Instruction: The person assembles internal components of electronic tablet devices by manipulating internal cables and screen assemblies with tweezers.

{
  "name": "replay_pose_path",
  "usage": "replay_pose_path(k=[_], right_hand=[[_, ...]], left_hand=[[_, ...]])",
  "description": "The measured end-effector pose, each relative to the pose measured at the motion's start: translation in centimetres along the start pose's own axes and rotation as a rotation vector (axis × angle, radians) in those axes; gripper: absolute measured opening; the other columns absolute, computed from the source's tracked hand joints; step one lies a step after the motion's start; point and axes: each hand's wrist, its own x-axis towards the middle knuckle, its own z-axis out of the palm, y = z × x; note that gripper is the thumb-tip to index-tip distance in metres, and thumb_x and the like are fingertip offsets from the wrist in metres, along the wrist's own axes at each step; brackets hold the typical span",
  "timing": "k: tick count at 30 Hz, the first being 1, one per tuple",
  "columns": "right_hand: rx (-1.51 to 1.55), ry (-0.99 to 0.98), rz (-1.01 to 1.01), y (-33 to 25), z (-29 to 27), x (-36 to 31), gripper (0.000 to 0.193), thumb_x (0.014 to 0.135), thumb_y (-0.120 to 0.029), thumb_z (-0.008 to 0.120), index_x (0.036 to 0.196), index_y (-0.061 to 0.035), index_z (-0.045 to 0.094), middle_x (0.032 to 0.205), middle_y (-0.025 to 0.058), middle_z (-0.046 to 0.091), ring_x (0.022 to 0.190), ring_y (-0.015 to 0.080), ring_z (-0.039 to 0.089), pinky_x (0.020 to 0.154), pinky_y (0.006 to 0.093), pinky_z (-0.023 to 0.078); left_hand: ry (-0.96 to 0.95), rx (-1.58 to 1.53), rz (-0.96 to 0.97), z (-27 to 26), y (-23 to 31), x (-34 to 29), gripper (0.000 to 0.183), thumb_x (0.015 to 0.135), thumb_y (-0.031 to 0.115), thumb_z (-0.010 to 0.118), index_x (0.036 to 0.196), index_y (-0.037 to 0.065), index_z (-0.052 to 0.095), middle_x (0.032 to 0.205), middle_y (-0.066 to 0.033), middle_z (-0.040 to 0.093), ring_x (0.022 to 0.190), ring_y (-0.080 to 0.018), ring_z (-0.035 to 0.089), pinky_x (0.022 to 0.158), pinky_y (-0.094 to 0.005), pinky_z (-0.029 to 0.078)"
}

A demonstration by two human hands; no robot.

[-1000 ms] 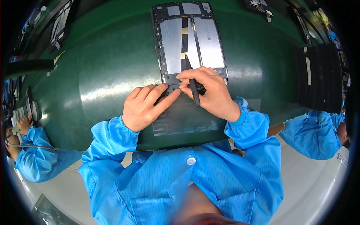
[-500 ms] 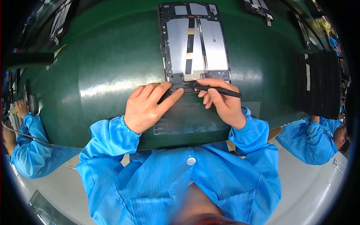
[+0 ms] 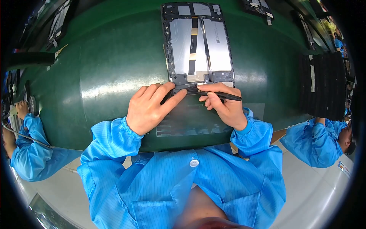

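Note:
An opened tablet (image 3: 220,47) lies on the green table in front of me, with silver panels, a black frame and a dark flex cable (image 3: 193,45) along its middle. My left hand (image 3: 149,107) holds its lower left corner; thumb and forefinger press on the near edge. Between the fingers of my right hand (image 3: 228,108) is a pair of black tweezers (image 3: 228,97). Their tips point left, at the tablet's near edge beside my left thumb. What the tips touch is too small to make out.
A clear sheet (image 3: 206,126) lies on the table (image 3: 114,65) under my wrists. Black slabs (image 3: 324,86) are stacked at right. More opened devices (image 3: 259,7) lie along the far side. Co-workers in blue sleeves (image 3: 314,143) sit at right and left.
My right hand and the tweezers have shifted slightly left and their angle has changed a little. A device at the far right has moved slightly. My left hand and the tablet stay put.

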Motion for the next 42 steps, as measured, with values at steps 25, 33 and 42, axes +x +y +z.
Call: replay_pose_path(k=[25, 33, 42], right_hand=[[-0.065, 0.129, -0.100, 0.8, -1.0, 0.0, 0.023, 0.101, -0.011, 0.053, 0.113, 0.0029, 0.066, 0.094, 0.0143, 0.067, 0.071, 0.0125, 0.064, 0.061, 0.0230, 0.054], [-0.123, -0.031, -0.293, 0.0, 0.7, 0.6, 0.021, 0.092, -0.002, 0.059, 0.110, 0.0041, 0.067, 0.108, 0.0177, 0.070, 0.086, 0.0242, 0.071, 0.072, 0.0311, 0.058], [-0.293, -0.144, -0.312, -0.6, 0.3, 0.7, 0.022, 0.098, -0.008, 0.059, 0.115, 0.0042, 0.066, 0.112, 0.0158, 0.070, 0.085, 0.0197, 0.071, 0.070, 0.0276, 0.058]], left_hand=[[-0.031, -0.036, -0.007, -0.6, -0.2, 0.0, 0.050, 0.072, 0.012, 0.066, 0.120, 0.021, 0.070, 0.113, -0.0062, 0.063, 0.085, -0.0209, 0.063, 0.071, -0.0318, 0.051], [0.030, -0.074, 0.043, -0.7, -0.9, -0.1, 0.044, 0.071, 0.012, 0.067, 0.113, 0.018, 0.074, 0.114, -0.0072, 0.068, 0.094, -0.0227, 0.067, 0.073, -0.0322, 0.052], [0.029, -0.077, 0.031, -0.7, -0.8, -0.1, 0.042, 0.071, 0.012, 0.066, 0.112, 0.018, 0.074, 0.113, -0.0068, 0.067, 0.091, -0.0226, 0.067, 0.071, -0.0318, 0.052]])
